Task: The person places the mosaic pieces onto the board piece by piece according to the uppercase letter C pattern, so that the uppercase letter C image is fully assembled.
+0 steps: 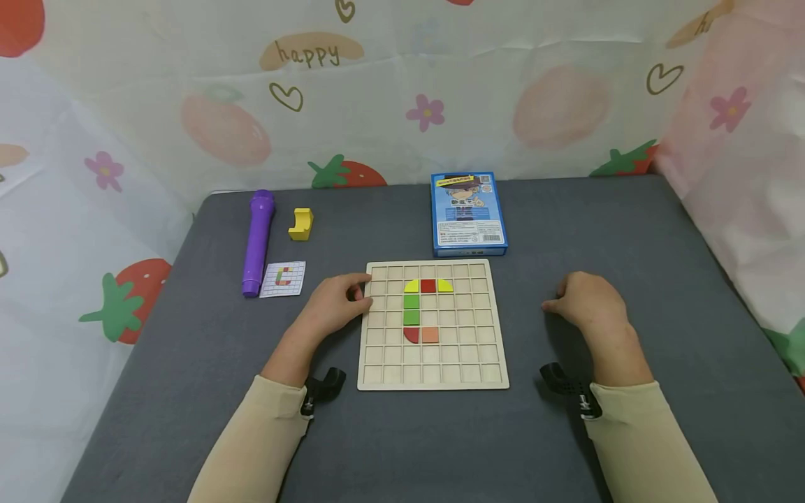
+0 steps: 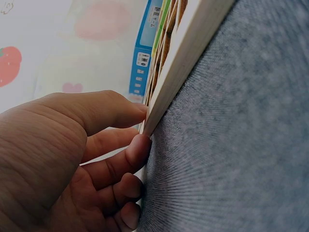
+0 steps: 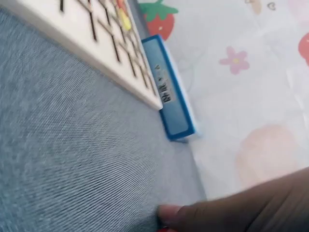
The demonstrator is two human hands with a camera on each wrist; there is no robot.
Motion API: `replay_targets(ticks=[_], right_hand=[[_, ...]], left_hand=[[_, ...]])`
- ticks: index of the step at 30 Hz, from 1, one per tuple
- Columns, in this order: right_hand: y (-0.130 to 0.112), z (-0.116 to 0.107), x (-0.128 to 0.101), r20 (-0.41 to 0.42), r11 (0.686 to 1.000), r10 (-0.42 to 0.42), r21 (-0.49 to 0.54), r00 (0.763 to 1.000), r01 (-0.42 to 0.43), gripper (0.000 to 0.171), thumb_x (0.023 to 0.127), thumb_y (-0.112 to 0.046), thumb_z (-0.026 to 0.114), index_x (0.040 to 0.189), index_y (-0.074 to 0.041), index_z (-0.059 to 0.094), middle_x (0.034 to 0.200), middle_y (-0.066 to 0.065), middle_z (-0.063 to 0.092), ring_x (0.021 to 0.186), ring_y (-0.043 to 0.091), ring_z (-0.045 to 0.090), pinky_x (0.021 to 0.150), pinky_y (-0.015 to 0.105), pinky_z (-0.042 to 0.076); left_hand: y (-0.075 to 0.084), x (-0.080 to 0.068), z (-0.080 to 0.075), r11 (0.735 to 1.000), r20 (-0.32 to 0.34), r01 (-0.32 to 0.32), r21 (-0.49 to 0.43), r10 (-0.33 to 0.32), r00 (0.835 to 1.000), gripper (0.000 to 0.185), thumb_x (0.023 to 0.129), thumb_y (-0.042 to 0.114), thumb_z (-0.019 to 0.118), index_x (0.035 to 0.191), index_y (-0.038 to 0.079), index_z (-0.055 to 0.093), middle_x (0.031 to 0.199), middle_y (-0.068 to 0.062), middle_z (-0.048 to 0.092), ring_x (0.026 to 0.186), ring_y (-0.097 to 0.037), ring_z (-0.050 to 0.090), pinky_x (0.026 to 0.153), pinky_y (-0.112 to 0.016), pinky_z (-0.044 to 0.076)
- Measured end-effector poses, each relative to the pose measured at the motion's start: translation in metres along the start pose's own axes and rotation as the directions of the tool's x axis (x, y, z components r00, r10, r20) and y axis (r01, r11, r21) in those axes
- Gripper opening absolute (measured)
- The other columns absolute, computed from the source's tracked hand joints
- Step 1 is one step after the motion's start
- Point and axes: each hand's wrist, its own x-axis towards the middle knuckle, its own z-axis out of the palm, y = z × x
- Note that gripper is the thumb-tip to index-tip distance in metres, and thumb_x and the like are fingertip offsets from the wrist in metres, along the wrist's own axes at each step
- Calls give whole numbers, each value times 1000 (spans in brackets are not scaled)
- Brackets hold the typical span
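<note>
Left wrist view: left hand fills the lower left of the frame, fingers curled toward centre. Thumb lies along the top, tip touching the pale wooden board at its near corner – an index fingertip presses the same edge from below. Two more fingertips curl under, lower centre. Board edge runs diagonally from centre to upper right, seen almost edge-on; grid slots barely visible along its top. Blue box sits behind it, upper centre. Grey fabric surface covers the right half – printed backdrop with a strawberry at upper left.
</note>
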Motion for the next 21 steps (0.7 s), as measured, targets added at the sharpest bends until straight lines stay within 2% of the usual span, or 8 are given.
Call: replay_targets(ticks=[5, 12, 16, 18, 21], right_hand=[[1, 4, 5, -58, 997, -61, 43, 996, 63, 22, 89, -18, 73, 96, 2, 71, 93, 19, 67, 78, 33, 60, 71, 48, 49], [5, 0, 6, -77, 972, -142, 180, 987, 154, 25, 89, -11, 72, 108, 4, 69, 104, 23, 66, 88, 36, 59, 75, 48, 48], [10, -4, 7, -28, 970, -174, 166, 984, 176, 34, 87, -13, 79, 114, 5, 69, 110, 26, 66, 96, 39, 60, 82, 53, 48], [11, -3, 9, 7, 972, -189, 147, 982, 186, 36, 84, -15, 84, 111, 5, 70, 107, 23, 67, 94, 37, 60, 83, 53, 48], [12, -2, 12, 40, 970, -216, 122, 976, 210, 29, 83, -15, 85, 103, 3, 72, 97, 17, 69, 87, 32, 59, 80, 49, 48]], left_hand=[[-1, 0, 0, 1000, 2, -7, -6, 7, 1000, 45, 94, 17, 71, 136, 2, 64, 83, -3, 61, 72, -17, 52, 70, -35, 41], [-1, 0, 0, 1000, -1, -8, -8, 8, 1000, 45, 94, 17, 71, 136, 2, 64, 82, -2, 61, 71, -17, 52, 70, -35, 41], [-1, 1, 0, 1000, 1, -15, -4, 15, 1000, 45, 94, 17, 71, 136, 1, 64, 82, -2, 61, 72, -17, 52, 70, -35, 41], [-1, 1, 0, 1000, 2, -13, 2, 13, 1000, 45, 94, 17, 71, 136, 2, 64, 82, -2, 61, 72, -17, 52, 70, -35, 41], [-1, 2, 0, 1000, 5, -11, 6, 11, 1000, 45, 95, 18, 71, 137, 2, 64, 83, -2, 61, 72, -17, 52, 70, -35, 41]])
